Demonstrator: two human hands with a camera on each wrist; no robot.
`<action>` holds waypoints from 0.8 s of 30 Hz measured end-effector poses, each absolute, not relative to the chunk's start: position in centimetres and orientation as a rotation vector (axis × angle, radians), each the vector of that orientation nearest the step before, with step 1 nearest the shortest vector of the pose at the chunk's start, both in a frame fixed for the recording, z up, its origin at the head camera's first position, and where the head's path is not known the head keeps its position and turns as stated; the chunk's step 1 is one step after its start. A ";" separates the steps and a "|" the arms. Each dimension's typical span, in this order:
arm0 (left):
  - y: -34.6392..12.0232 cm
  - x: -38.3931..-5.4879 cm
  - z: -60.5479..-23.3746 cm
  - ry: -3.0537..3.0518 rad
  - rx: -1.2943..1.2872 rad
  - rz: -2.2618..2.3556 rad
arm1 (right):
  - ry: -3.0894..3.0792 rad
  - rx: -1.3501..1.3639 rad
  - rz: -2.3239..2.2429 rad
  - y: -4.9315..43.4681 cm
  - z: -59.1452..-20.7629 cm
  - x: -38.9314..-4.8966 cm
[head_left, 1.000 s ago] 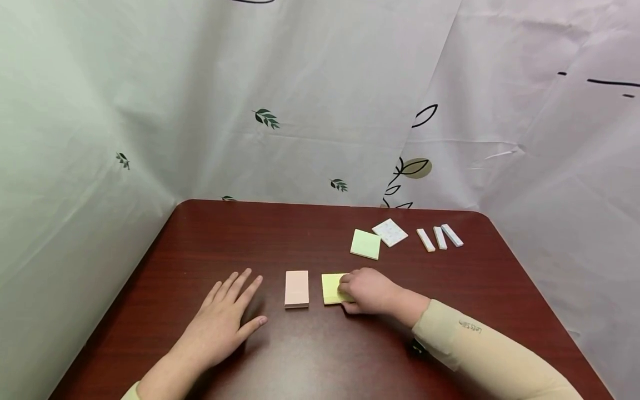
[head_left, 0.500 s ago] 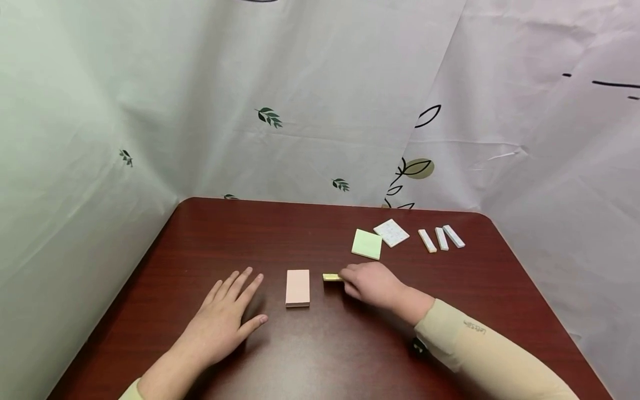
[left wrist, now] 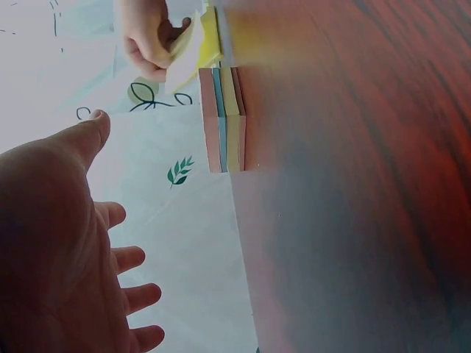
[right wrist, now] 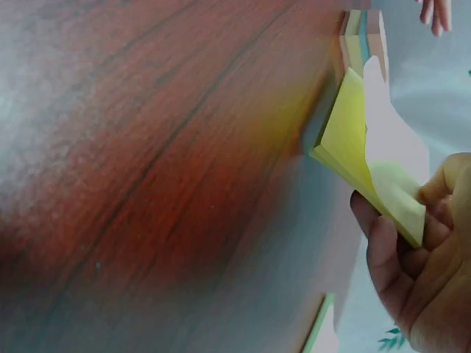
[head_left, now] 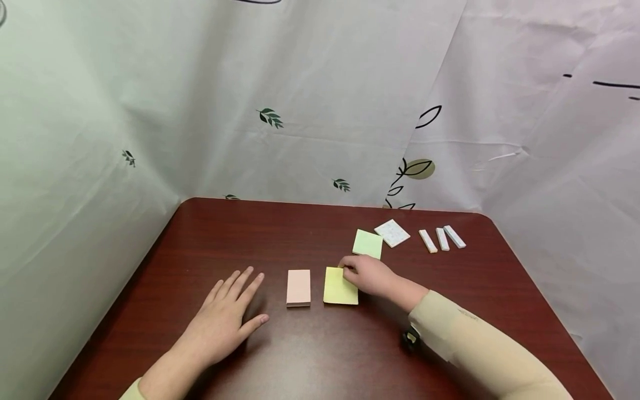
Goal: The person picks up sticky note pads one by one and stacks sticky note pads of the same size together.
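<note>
My right hand (head_left: 371,276) holds a yellow sticky note pad (head_left: 340,290) by its far right part. In the right wrist view the fingers and thumb pinch the pad (right wrist: 346,136), which is tilted, and a pale sheet (right wrist: 397,140) curls up from its face. Left of the pad lies a neat stack of sticky notes (head_left: 298,288) with a pink top; the left wrist view shows pink, blue and yellow layers (left wrist: 223,121) in it. My left hand (head_left: 217,325) is spread with straight fingers, left of the stack and apart from it.
Behind the right hand lie a green sticky note pad (head_left: 368,243) and a patterned white square pad (head_left: 392,233). Several narrow pale strips (head_left: 442,239) lie farther right. Fabric walls (head_left: 300,155) close in the dark red table (head_left: 250,233) at the back and sides.
My right hand has tipped the yellow pad up edge-on, then turned its face back into view, shifting slightly away from me. The left hand and the pink-topped stack stay put.
</note>
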State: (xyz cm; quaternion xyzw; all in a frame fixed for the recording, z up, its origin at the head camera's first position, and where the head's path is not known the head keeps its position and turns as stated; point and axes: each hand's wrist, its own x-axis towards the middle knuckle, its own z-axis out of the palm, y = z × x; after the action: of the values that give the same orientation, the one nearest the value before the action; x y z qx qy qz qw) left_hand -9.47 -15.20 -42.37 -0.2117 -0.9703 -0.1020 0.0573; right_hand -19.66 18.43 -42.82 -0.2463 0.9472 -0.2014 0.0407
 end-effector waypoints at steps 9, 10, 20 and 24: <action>-15.3 -9.1 -41.9 -2.923 -0.646 -0.305 | 2.759 -0.701 -0.553 17.5 -43.7 -20.3; -15.2 -9.1 -41.9 -2.922 -0.646 -0.304 | 2.762 -0.704 -0.534 17.5 -43.8 -20.2; -15.2 -9.4 -41.9 -2.932 -0.648 -0.304 | 2.880 -0.739 -0.348 17.2 -44.4 -19.6; -15.2 -9.5 -42.1 -2.941 -0.649 -0.308 | 2.919 -0.794 -0.285 17.2 -44.6 -19.4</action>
State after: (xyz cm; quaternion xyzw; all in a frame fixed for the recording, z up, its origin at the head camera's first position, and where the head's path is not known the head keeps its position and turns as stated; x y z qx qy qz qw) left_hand -9.54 -15.15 -42.11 -0.2140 -0.9699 -0.1017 0.0570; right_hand -19.43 17.22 -44.64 -0.2609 0.9594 -0.0938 0.0517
